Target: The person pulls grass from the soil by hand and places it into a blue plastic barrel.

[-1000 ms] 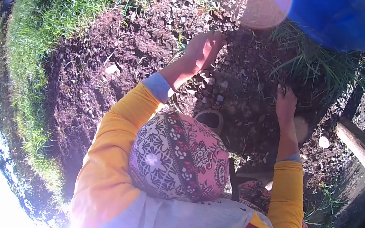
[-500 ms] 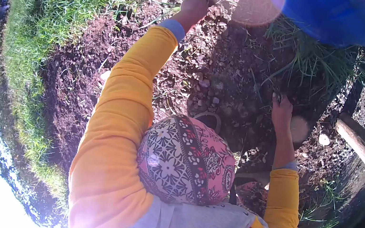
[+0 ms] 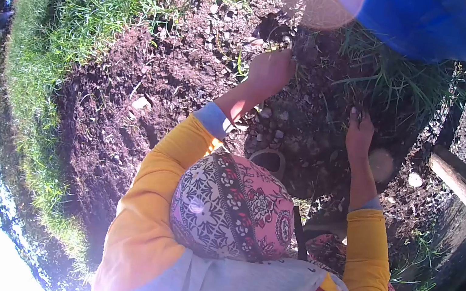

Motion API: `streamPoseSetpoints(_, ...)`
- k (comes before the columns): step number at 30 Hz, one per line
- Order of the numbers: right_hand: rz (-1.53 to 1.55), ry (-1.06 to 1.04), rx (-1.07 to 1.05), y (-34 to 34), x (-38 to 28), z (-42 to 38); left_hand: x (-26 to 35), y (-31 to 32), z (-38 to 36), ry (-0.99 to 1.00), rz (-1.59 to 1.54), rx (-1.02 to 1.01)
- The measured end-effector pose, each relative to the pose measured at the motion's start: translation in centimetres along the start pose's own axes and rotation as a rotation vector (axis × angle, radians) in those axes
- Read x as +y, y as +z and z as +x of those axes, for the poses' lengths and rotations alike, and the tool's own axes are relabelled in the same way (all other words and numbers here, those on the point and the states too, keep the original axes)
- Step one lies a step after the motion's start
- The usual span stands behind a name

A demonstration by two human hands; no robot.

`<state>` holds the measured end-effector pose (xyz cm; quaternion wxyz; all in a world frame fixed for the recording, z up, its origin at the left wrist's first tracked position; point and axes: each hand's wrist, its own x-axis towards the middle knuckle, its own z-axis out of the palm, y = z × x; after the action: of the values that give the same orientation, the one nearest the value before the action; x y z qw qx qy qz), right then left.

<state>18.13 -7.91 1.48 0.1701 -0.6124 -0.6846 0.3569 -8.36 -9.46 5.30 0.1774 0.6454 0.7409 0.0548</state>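
The left hand (image 3: pixel 270 70) reaches forward on a half-bent arm, fingers curled down onto the stony soil (image 3: pixel 196 71) (whether it grips anything I cannot tell). The right hand (image 3: pixel 360 133) stretches straight ahead, fingers bunched at the base of a grass clump (image 3: pixel 392 79), which grows from the dark earth just below a blue container (image 3: pixel 426 21). A pale round stone (image 3: pixel 381 164) lies just beside the right wrist. A wooden post (image 3: pixel 463 190) lies further right.
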Motion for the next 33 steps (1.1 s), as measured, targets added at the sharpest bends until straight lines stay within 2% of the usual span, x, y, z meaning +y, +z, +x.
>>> streamPoseSetpoints(1,-0.016,-0.018,-0.008,0.1,0.0,0.2,0.5,0.0,-0.5,-0.001,0.02,-0.052)
streamPoseSetpoints(2,-0.13,-0.039,-0.118,0.0,0.1,0.4,-1.1,2.2,-0.7,0.051,0.104,-0.257)
streamPoseSetpoints(4,-0.353,-0.062,-0.32,-0.3,-0.1,1.0,-1.7,2.5,-0.7,0.025,0.089,-0.191)
streamPoseSetpoints(5,-0.314,-0.083,-0.239,-0.6,-0.2,1.5,-2.0,2.6,-0.3,0.029,0.082,-0.168)
streamPoseSetpoints(6,-0.286,-0.092,-0.165,-1.5,-1.5,1.7,-1.0,0.5,-0.3,0.06,0.021,-0.044)
streamPoseSetpoints(7,-0.265,-0.102,-0.093,-2.5,-2.1,1.4,0.1,-0.9,-0.1,0.004,-0.008,0.008)
streamPoseSetpoints(9,-0.3,-0.115,0.007,-1.8,-0.9,2.0,0.8,-0.6,0.3,0.013,0.035,-0.082)
streamPoseSetpoints(10,-0.315,-0.12,0.053,-1.3,0.1,1.8,0.5,0.4,0.4,0.059,0.124,-0.217)
streamPoseSetpoints(12,-0.4,-0.047,-0.221,-0.4,2.2,1.4,-0.8,3.2,0.7,0.146,0.324,-0.479)
streamPoseSetpoints(13,-0.435,0.0,-0.353,-0.7,2.4,1.5,0.0,3.0,0.8,0.129,0.315,-0.382)
streamPoseSetpoints(16,-0.188,0.142,-0.268,-1.1,0.3,0.4,2.9,1.6,0.4,0.035,0.142,-0.241)
streamPoseSetpoints(18,0.23,0.437,-0.377,0.3,0.5,0.1,5.1,1.5,0.0,0.026,0.064,-0.199)
streamPoseSetpoints(20,0.836,0.623,-0.312,0.2,-2.9,-1.2,7.7,2.8,-0.8,0.14,0.007,-0.242)
streamPoseSetpoints(23,1.179,0.795,-0.264,1.2,-2.2,-1.2,11.0,4.2,-2.8,0.309,-0.06,-0.345)
streamPoseSetpoints(24,1.088,0.798,-0.2,2.7,0.5,-0.8,11.7,4.4,-3.6,0.355,-0.077,-0.382)
streamPoseSetpoints(27,1.136,0.785,-0.168,-0.4,1.2,-1.0,13.0,2.6,-5.1,0.472,-0.332,-0.472)
streamPoseSetpoints(30,1.02,0.735,-0.074,-5.5,2.1,-1.5,13.7,1.3,-5.2,0.711,-0.588,-0.344)
streamPoseSetpoints(33,0.344,0.616,-0.263,-13.6,3.9,-2.8,14.0,0.9,-4.2,0.693,-0.604,-0.399)
